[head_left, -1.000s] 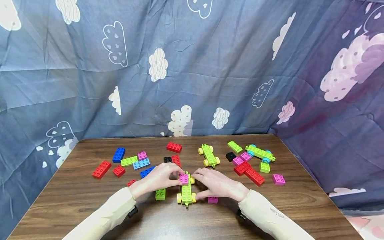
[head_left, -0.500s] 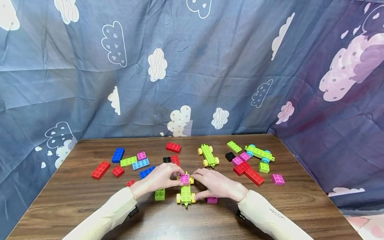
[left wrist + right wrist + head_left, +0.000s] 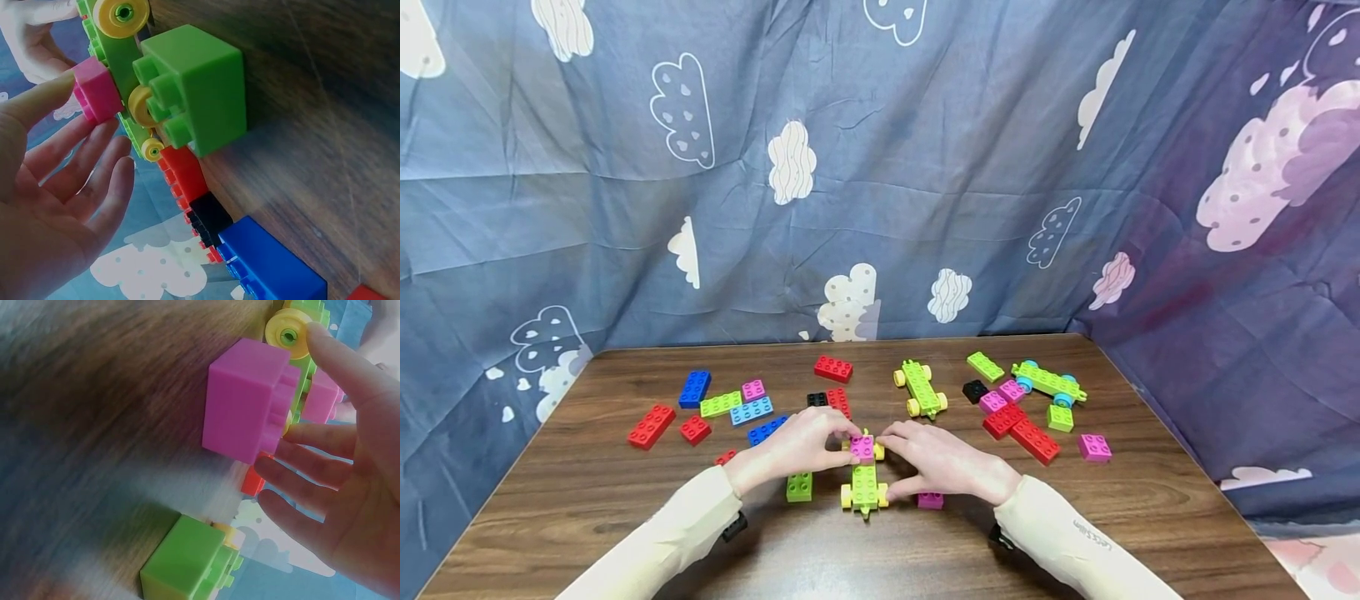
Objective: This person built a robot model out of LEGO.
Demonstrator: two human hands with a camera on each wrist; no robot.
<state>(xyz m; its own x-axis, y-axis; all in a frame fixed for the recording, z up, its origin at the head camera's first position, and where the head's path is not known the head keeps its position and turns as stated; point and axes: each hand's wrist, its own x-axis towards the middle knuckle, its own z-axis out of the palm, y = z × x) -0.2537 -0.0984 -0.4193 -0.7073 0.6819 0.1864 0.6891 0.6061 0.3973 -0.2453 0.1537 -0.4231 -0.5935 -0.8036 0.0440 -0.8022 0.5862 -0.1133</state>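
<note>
Pinching the pink brick (image 3: 862, 449) in the left hand (image 3: 797, 442) atop the far end of the green wheeled base (image 3: 864, 479), just touching its right-side yellow wheels (image 3: 882, 492) with a loose, ungripping right hand (image 3: 943, 461), so could totally get a crooked fit from off-centre pushing or a roll from weak bracing.

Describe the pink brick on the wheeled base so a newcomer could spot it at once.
On the brown table, find the lime-green wheeled base between the left hand and right hand. The pink brick is at its far end, pinched by the left hand. Unlike the other pink bricks, it sits on a base.
</note>
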